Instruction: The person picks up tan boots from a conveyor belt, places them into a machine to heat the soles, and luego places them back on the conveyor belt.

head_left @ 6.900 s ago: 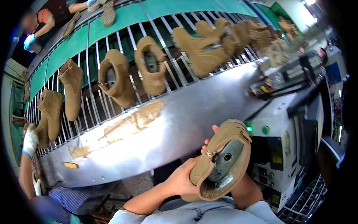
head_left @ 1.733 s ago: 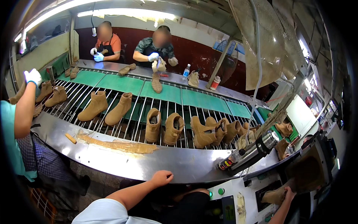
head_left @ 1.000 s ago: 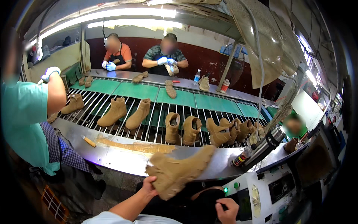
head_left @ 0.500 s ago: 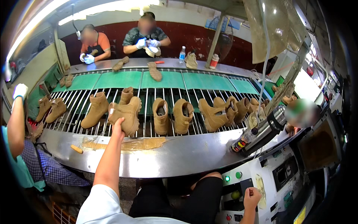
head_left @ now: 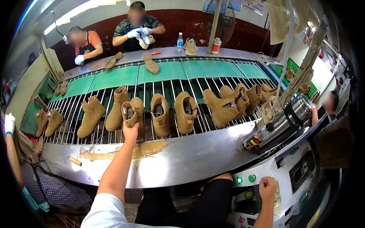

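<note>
My left hand [head_left: 130,132] is closed on the heel side of a tan ankle boot [head_left: 137,105], whose opening faces me. This boot is upright over the metal rod rack [head_left: 146,133], just right of another tan boot [head_left: 117,108]. A pair of tan boots, one on the left [head_left: 160,116] and one on the right [head_left: 186,114], stands to the right of my left hand. My right hand [head_left: 268,187] is curled into a loose fist above the white control panel [head_left: 283,211], with nothing visible in it.
A steel ledge [head_left: 182,157] edges the rack, with a steel thermos [head_left: 294,110] and plastic bottle [head_left: 258,136] at right. Several more boots stand along the rods. Two gloved co-workers handle shoes across the green belt [head_left: 161,72]. Another person's gloved hand [head_left: 10,123] is at far left.
My left hand has turned the boot from tilted, sole to the right, to upright with its opening toward me. The right hand stays curled by the panel. The whole view has shifted slightly.
</note>
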Motion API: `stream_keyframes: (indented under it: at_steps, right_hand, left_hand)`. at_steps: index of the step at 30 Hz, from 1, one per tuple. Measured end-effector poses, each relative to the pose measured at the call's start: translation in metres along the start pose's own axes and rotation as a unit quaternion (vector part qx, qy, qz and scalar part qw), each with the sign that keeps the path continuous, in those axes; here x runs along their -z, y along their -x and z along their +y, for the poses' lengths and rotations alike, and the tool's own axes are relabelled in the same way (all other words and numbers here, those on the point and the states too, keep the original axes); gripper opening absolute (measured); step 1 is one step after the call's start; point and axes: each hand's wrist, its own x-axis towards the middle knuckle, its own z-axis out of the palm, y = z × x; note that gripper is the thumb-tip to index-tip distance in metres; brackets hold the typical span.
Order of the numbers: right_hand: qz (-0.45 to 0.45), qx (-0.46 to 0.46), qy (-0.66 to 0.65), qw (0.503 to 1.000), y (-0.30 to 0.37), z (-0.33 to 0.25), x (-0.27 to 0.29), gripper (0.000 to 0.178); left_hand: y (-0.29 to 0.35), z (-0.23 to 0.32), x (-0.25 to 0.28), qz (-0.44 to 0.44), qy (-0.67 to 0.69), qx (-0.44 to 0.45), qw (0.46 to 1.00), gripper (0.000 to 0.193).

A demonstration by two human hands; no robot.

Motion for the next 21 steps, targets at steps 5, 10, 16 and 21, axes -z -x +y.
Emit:
stream_keyframes:
  at_steps: [5, 10, 16, 21]
  right_hand:
    - [-0.015, -0.041, -0.029, 0.999, 0.004, 0.000, 0.003, 0.006]
    - [0.004, -0.075, -0.095, 0.993, 0.004, 0.011, 0.000, 0.006]
    - [0.030, -0.096, -0.096, 0.990, 0.003, 0.000, 0.006, 0.007]
    - [0.035, -0.102, -0.082, 0.991, 0.002, -0.014, 0.013, 0.008]
  left_hand:
    - [0.007, 0.003, -0.011, -0.017, -0.104, -0.038, 0.994, 0.061]
    - [-0.008, 0.000, -0.007, -0.073, -0.069, -0.032, 0.994, 0.069]
    - [0.076, 0.014, 0.016, -0.025, -0.436, -0.121, 0.892, 0.057]
    - [0.141, 0.012, 0.036, -0.077, -0.510, -0.250, 0.819, 0.038]
